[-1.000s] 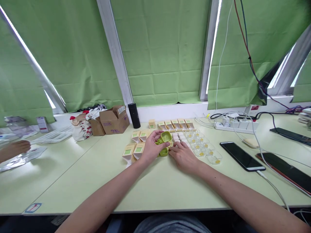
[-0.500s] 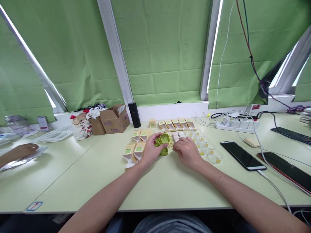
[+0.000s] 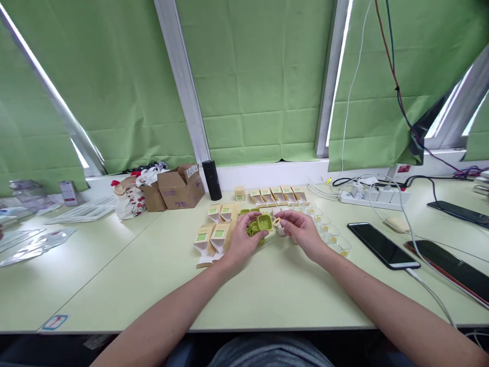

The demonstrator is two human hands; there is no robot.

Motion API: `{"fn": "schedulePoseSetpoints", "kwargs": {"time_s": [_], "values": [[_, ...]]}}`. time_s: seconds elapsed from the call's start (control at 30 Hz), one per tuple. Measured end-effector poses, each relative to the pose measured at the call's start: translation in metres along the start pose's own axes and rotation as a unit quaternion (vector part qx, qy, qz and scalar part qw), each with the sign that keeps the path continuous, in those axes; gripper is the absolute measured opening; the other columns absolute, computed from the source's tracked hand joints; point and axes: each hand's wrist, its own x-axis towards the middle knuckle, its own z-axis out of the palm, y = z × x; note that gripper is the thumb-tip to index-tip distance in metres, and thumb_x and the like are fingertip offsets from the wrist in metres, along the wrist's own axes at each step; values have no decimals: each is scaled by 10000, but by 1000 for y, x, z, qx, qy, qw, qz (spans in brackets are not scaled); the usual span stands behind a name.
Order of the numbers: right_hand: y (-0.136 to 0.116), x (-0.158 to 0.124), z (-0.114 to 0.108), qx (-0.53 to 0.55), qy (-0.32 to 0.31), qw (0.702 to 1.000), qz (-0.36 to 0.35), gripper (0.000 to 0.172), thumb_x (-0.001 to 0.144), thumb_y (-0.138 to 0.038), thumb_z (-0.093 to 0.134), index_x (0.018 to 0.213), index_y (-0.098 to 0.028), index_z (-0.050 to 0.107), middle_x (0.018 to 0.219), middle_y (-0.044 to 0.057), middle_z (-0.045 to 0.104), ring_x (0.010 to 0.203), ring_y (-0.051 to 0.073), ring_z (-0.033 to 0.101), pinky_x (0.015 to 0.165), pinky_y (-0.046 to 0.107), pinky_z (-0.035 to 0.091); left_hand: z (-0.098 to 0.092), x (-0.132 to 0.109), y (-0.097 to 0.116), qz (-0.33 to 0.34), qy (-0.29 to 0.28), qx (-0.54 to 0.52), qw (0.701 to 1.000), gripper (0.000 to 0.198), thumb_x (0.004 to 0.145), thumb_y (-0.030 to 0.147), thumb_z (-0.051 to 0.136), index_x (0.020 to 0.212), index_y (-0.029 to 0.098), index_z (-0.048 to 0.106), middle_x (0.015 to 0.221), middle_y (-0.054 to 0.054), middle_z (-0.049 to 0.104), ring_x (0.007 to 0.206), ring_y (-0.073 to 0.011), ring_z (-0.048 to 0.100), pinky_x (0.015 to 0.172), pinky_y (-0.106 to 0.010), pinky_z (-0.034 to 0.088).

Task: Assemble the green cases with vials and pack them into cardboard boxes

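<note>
My left hand (image 3: 243,239) is closed around a small olive-green open case (image 3: 264,222), its hollow side facing up. Just right of it, my right hand (image 3: 301,232) pinches a small yellow ring-shaped piece (image 3: 277,221) between thumb and fingers, close to the case's edge. More green cases (image 3: 246,210) lie partly hidden behind my left hand. Small folded cartons with green squares (image 3: 204,234) stand left of that hand. Clear plastic shells with yellow spots (image 3: 332,238) lie in rows to the right of my right hand, which covers some of them.
A row of open cartons (image 3: 278,195) stands at the back, beside a single closed carton (image 3: 239,193). Further left are a black bottle (image 3: 211,180) and a cardboard box (image 3: 181,187). Phones (image 3: 382,245), cables and a power strip (image 3: 374,198) occupy the right side.
My right hand has lifted the yellow piece from the table and brought it to the green case. My left hand has raised the case slightly. At far left, another person's hand has mostly left view.
</note>
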Motion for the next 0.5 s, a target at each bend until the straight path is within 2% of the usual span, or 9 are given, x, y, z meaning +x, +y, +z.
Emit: {"fn": "schedulePoseSetpoints", "kwargs": {"time_s": [0.1, 0.23, 0.5], "values": [[-4, -1, 0, 37, 7, 999, 33, 473, 661, -555, 952, 938, -198, 814, 776, 19, 713, 555, 88, 442, 508, 248, 369, 2, -3, 3, -3, -8, 5, 1000, 438, 790, 170, 857, 1192, 283, 725, 1270, -75, 689, 1203, -274, 649, 1111, -456, 519], [-6, -1, -1, 70, 12, 995, 70, 504, 643, -611, 966, 798, -181, 754, 713, 1, 658, 517, 69, 396, 457, 229, 286, 1, -4, 4, -5, -13, 7, 1000, 430, 811, 188, 847, 1211, 278, 715, 1272, -73, 681, 1212, -267, 644, 1127, -447, 509], [-4, 0, -4, 90, 11, 992, 87, 509, 667, -608, 964, 741, -183, 695, 688, -14, 612, 521, 70, 406, 443, 216, 274, 0, -3, 5, -2, -13, 6, 1000, 412, 800, 242, 879, 1185, 266, 737, 1245, -81, 696, 1174, -266, 660, 1110, -453, 531]]}}
